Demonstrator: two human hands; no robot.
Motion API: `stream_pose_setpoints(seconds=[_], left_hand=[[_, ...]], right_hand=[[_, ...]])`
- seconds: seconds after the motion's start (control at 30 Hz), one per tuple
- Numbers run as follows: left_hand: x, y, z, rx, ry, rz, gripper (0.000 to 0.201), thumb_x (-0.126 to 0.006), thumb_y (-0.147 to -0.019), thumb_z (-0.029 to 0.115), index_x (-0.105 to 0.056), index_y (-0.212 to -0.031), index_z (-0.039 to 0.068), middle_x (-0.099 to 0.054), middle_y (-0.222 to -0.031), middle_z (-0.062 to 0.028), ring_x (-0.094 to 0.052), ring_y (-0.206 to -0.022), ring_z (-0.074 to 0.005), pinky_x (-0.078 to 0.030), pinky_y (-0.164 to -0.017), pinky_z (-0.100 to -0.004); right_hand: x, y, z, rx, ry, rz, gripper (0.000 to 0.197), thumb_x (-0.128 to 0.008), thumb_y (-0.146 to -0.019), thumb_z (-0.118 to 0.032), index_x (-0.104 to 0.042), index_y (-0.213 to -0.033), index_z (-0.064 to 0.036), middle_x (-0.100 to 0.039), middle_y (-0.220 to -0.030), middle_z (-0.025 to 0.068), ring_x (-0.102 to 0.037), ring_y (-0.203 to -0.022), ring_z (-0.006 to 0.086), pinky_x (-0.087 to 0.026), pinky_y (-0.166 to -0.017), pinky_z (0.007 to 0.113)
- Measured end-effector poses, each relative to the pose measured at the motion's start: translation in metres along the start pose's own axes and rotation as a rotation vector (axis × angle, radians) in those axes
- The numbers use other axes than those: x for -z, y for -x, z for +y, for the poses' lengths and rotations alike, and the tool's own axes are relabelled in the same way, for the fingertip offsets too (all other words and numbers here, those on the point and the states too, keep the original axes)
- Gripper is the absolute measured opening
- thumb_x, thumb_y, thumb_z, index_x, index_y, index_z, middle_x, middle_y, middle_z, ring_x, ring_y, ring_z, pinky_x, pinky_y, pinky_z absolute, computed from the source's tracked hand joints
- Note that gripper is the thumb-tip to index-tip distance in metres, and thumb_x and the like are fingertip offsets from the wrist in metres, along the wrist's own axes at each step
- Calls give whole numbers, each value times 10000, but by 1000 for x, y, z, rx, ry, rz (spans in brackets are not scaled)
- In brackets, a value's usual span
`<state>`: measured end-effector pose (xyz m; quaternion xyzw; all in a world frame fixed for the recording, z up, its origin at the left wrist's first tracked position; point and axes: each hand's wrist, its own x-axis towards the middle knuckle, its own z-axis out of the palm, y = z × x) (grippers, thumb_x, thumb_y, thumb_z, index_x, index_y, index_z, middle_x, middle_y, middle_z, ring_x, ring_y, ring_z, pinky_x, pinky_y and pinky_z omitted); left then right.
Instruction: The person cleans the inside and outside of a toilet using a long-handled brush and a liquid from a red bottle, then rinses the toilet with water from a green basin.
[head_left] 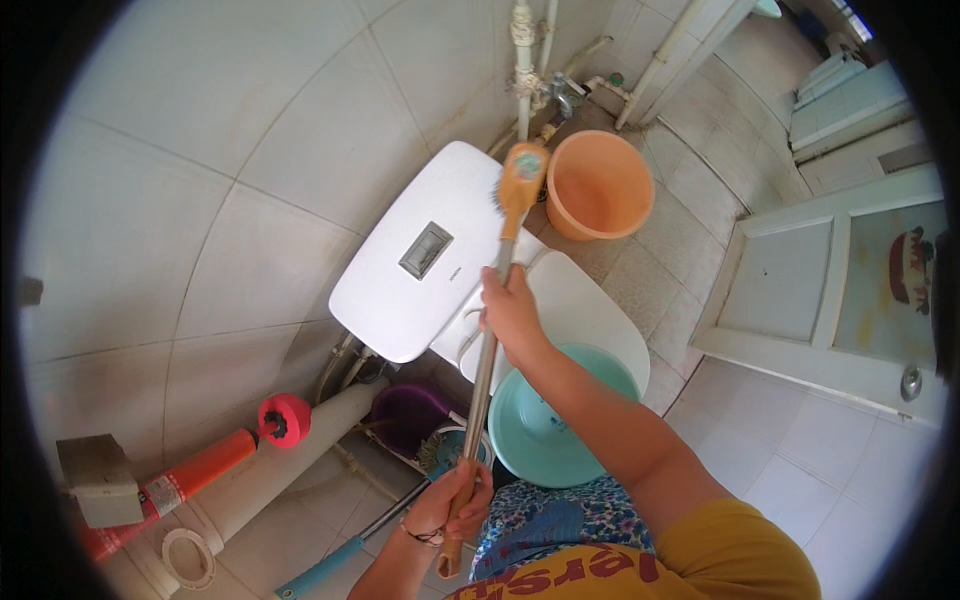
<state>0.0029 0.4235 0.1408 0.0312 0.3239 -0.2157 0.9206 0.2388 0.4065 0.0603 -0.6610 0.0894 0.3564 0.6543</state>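
Note:
Both of my hands are closed around a long-handled scrub brush (484, 378) with a metal shaft. My left hand (452, 500) grips the orange lower end, near my body. Farther up the shaft, just below the orange head, is my right hand (512, 308). The brush head points away from me, over the right end of the white toilet tank (395, 290); its bristles face left. Whether they touch the tank I cannot tell. A teal basin (515, 440) rests on the closed toilet lid (590, 300), partly hidden by my right forearm.
An orange bucket (600, 190) stands beyond the toilet, near wall pipes and a valve (568, 92). At left are a red plunger pump (200, 478) and a thick white pipe (275, 470). A purple basin (405, 415) and a blue-handled tool (325, 568) lie below. A white door (800, 270) stands right.

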Motion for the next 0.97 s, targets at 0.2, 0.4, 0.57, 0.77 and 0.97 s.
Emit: stream_pose_setpoints(seconds=[0.2, 0.4, 0.57, 0.77, 0.97], left_hand=[[-16, -27, 15, -339, 226, -74, 366, -362, -951, 448, -492, -951, 106, -364, -562, 12, -316, -359, -50, -272, -317, -168], [12, 15, -40, -221, -94, 214, 379, -414, -928, 474, -473, -914, 99, -378, -576, 4, -325, -366, -75, -294, -332, -209], [6, 4, -47, -367, -625, 495, 323, -425, -943, 416, -459, -906, 97, -415, -563, -16, -364, -379, -100, -328, -356, -230], [58, 74, -113, -719, -1668, 1057, 306, -512, -921, 283, -433, -1099, 46, -574, -742, -76, -580, -610, -175, -485, -541, -309], [13, 173, -133, -659, -1179, 54, 585, -460, -942, 97, -160, -1436, 185, -353, -1365, -101, -520, -1106, -229, -438, -916, -365]], right_hand=[[-79, -73, 10, 73, 278, -188, 360, -468, -874, -264, -431, -1042, 52, -585, -822, 235, -609, -634, 320, -498, -554, 403], [-30, 2, 47, 105, 595, -40, 410, -460, -892, -337, -436, -987, 60, -589, -795, 288, -595, -740, 426, -472, -694, 473], [-22, 5, 23, -78, 419, -192, 403, -478, -900, -392, -437, -977, 1, -539, -736, 132, -608, -615, 264, -510, -498, 379], [-16, 108, 6, -335, 115, -637, 315, -567, -881, -332, -433, -1044, -98, -537, -828, 53, -643, -743, 237, -515, -618, 373], [-8, 97, 16, -454, -168, -882, 431, -577, -853, -429, -422, -1104, -114, -545, -862, 60, -626, -817, 267, -516, -731, 448]])
